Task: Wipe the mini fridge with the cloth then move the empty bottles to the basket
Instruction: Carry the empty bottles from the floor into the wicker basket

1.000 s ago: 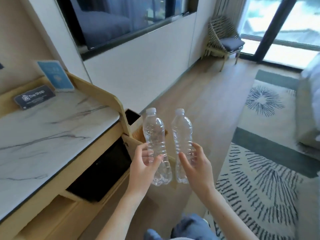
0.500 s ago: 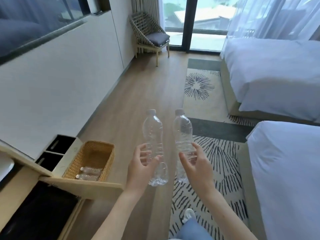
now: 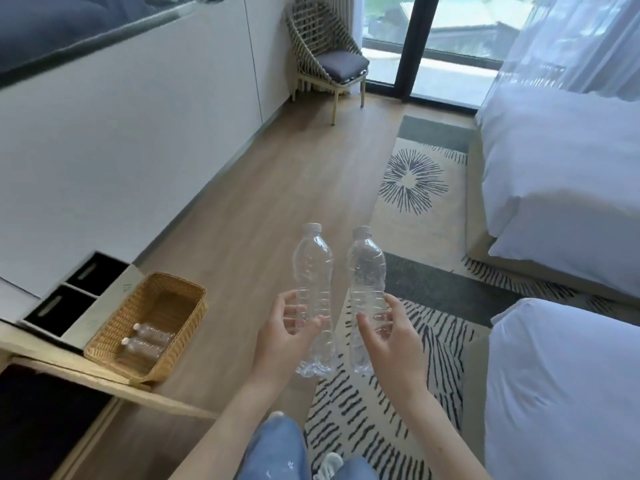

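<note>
Two empty clear bottles are being held upright, side by side and just apart, over the wooden floor (image 3: pixel 277 188). The left bottle (image 3: pixel 313 271) is being gripped round its lower half by the left hand (image 3: pixel 284 336), and the right bottle (image 3: pixel 366 268) is being grasped the same way by the right hand (image 3: pixel 391 337), fingers and thumbs curled round the ribbed plastic, white caps up.

The wicker basket (image 3: pixel 180 282) is being shown low on the left, well apart from both hands, its open top facing up, with two more bottles (image 3: pixel 149 337) lying on their sides inside. A pale box (image 3: pixel 104 306) with dark compartments is being pressed against its far side, and its near corner is being overlapped by a wooden ledge (image 3: pixel 114 386). A patterned rug (image 3: pixel 415 209) and two white beds (image 3: pixel 561 174) are being seen on the right, and a woven chair (image 3: pixel 329 60) by the window.
</note>
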{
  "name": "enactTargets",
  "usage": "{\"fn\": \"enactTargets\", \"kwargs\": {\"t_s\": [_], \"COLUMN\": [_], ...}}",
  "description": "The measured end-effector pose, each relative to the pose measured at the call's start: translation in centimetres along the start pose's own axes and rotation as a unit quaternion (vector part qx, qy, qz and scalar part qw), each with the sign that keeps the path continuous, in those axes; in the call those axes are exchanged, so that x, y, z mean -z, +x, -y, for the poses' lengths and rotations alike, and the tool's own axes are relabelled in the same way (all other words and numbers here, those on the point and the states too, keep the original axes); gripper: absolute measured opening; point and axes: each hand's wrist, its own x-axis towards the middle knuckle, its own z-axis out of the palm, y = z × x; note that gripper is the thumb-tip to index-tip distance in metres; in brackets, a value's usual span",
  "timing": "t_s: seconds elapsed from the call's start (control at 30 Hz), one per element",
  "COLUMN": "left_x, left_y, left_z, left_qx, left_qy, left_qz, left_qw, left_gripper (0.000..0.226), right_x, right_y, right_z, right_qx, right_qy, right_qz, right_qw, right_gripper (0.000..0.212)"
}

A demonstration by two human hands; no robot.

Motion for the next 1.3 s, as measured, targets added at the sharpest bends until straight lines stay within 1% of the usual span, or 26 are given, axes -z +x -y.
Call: {"fn": "enactTargets", "kwargs": {"t_s": [0.2, 0.33, 0.47, 0.57, 0.67, 0.77, 0.9, 1.07, 1.13, 1.2, 1.3], "left_x": [0.6, 2.3, 5.6, 9.0, 12.9, 16.4, 20.0, 23.5, 25.0, 26.7, 29.2], "left_y": [7.0, 13.7, 21.7, 26.4, 29.7, 31.3, 32.1, 33.4, 34.6, 36.4, 38.8], "left_z": [1.0, 1.7, 1.3, 0.4, 0.0, 0.6, 2.7, 5.9, 6.9, 7.7, 8.0], "left_qx": [0.027, 0.028, 0.017, 0.01, 0.013, 0.033, 0.077, 0.143, 0.168, 0.185, 0.212], "left_qy": [0.0, -0.033, -0.052, -0.063, -0.074, -0.084, -0.107, -0.132, -0.135, -0.134, -0.149], "left_qz": [-0.036, -0.072, -0.099, -0.138, -0.184, -0.233, -0.307, -0.404, -0.432, -0.463, -0.506], "left_qw": [0.999, 0.996, 0.994, 0.988, 0.98, 0.968, 0.942, 0.894, 0.876, 0.857, 0.822], "left_gripper": [0.049, 0.05, 0.049, 0.052, 0.051, 0.05, 0.05, 0.052, 0.056, 0.059, 0.053], "right_x": [-4.0, -7.7, -11.9, -15.1, -19.0, -23.2, -29.0, -36.7, -39.8, -43.2, -47.7], "right_y": [7.1, 14.1, 22.2, 27.3, 31.0, 33.5, 35.6, 38.1, 39.2, 40.6, 42.7], "right_z": [1.0, 3.0, 7.0, 10.7, 14.6, 17.9, 21.6, 25.7, 27.4, 29.2, 32.2], "right_qx": [0.01, 0.033, 0.065, 0.085, 0.106, 0.135, 0.177, 0.216, 0.232, 0.248, 0.273], "right_qy": [0.004, -0.004, -0.003, 0.001, 0.015, 0.027, 0.022, 0.0, -0.003, -0.007, -0.026], "right_qz": [0.042, 0.061, 0.072, 0.091, 0.133, 0.186, 0.262, 0.355, 0.383, 0.416, 0.467], "right_qw": [0.999, 0.998, 0.995, 0.992, 0.985, 0.973, 0.948, 0.91, 0.894, 0.875, 0.841], "right_gripper": [0.085, 0.073, 0.066, 0.063, 0.061, 0.056, 0.057, 0.056, 0.055, 0.054, 0.053]}}
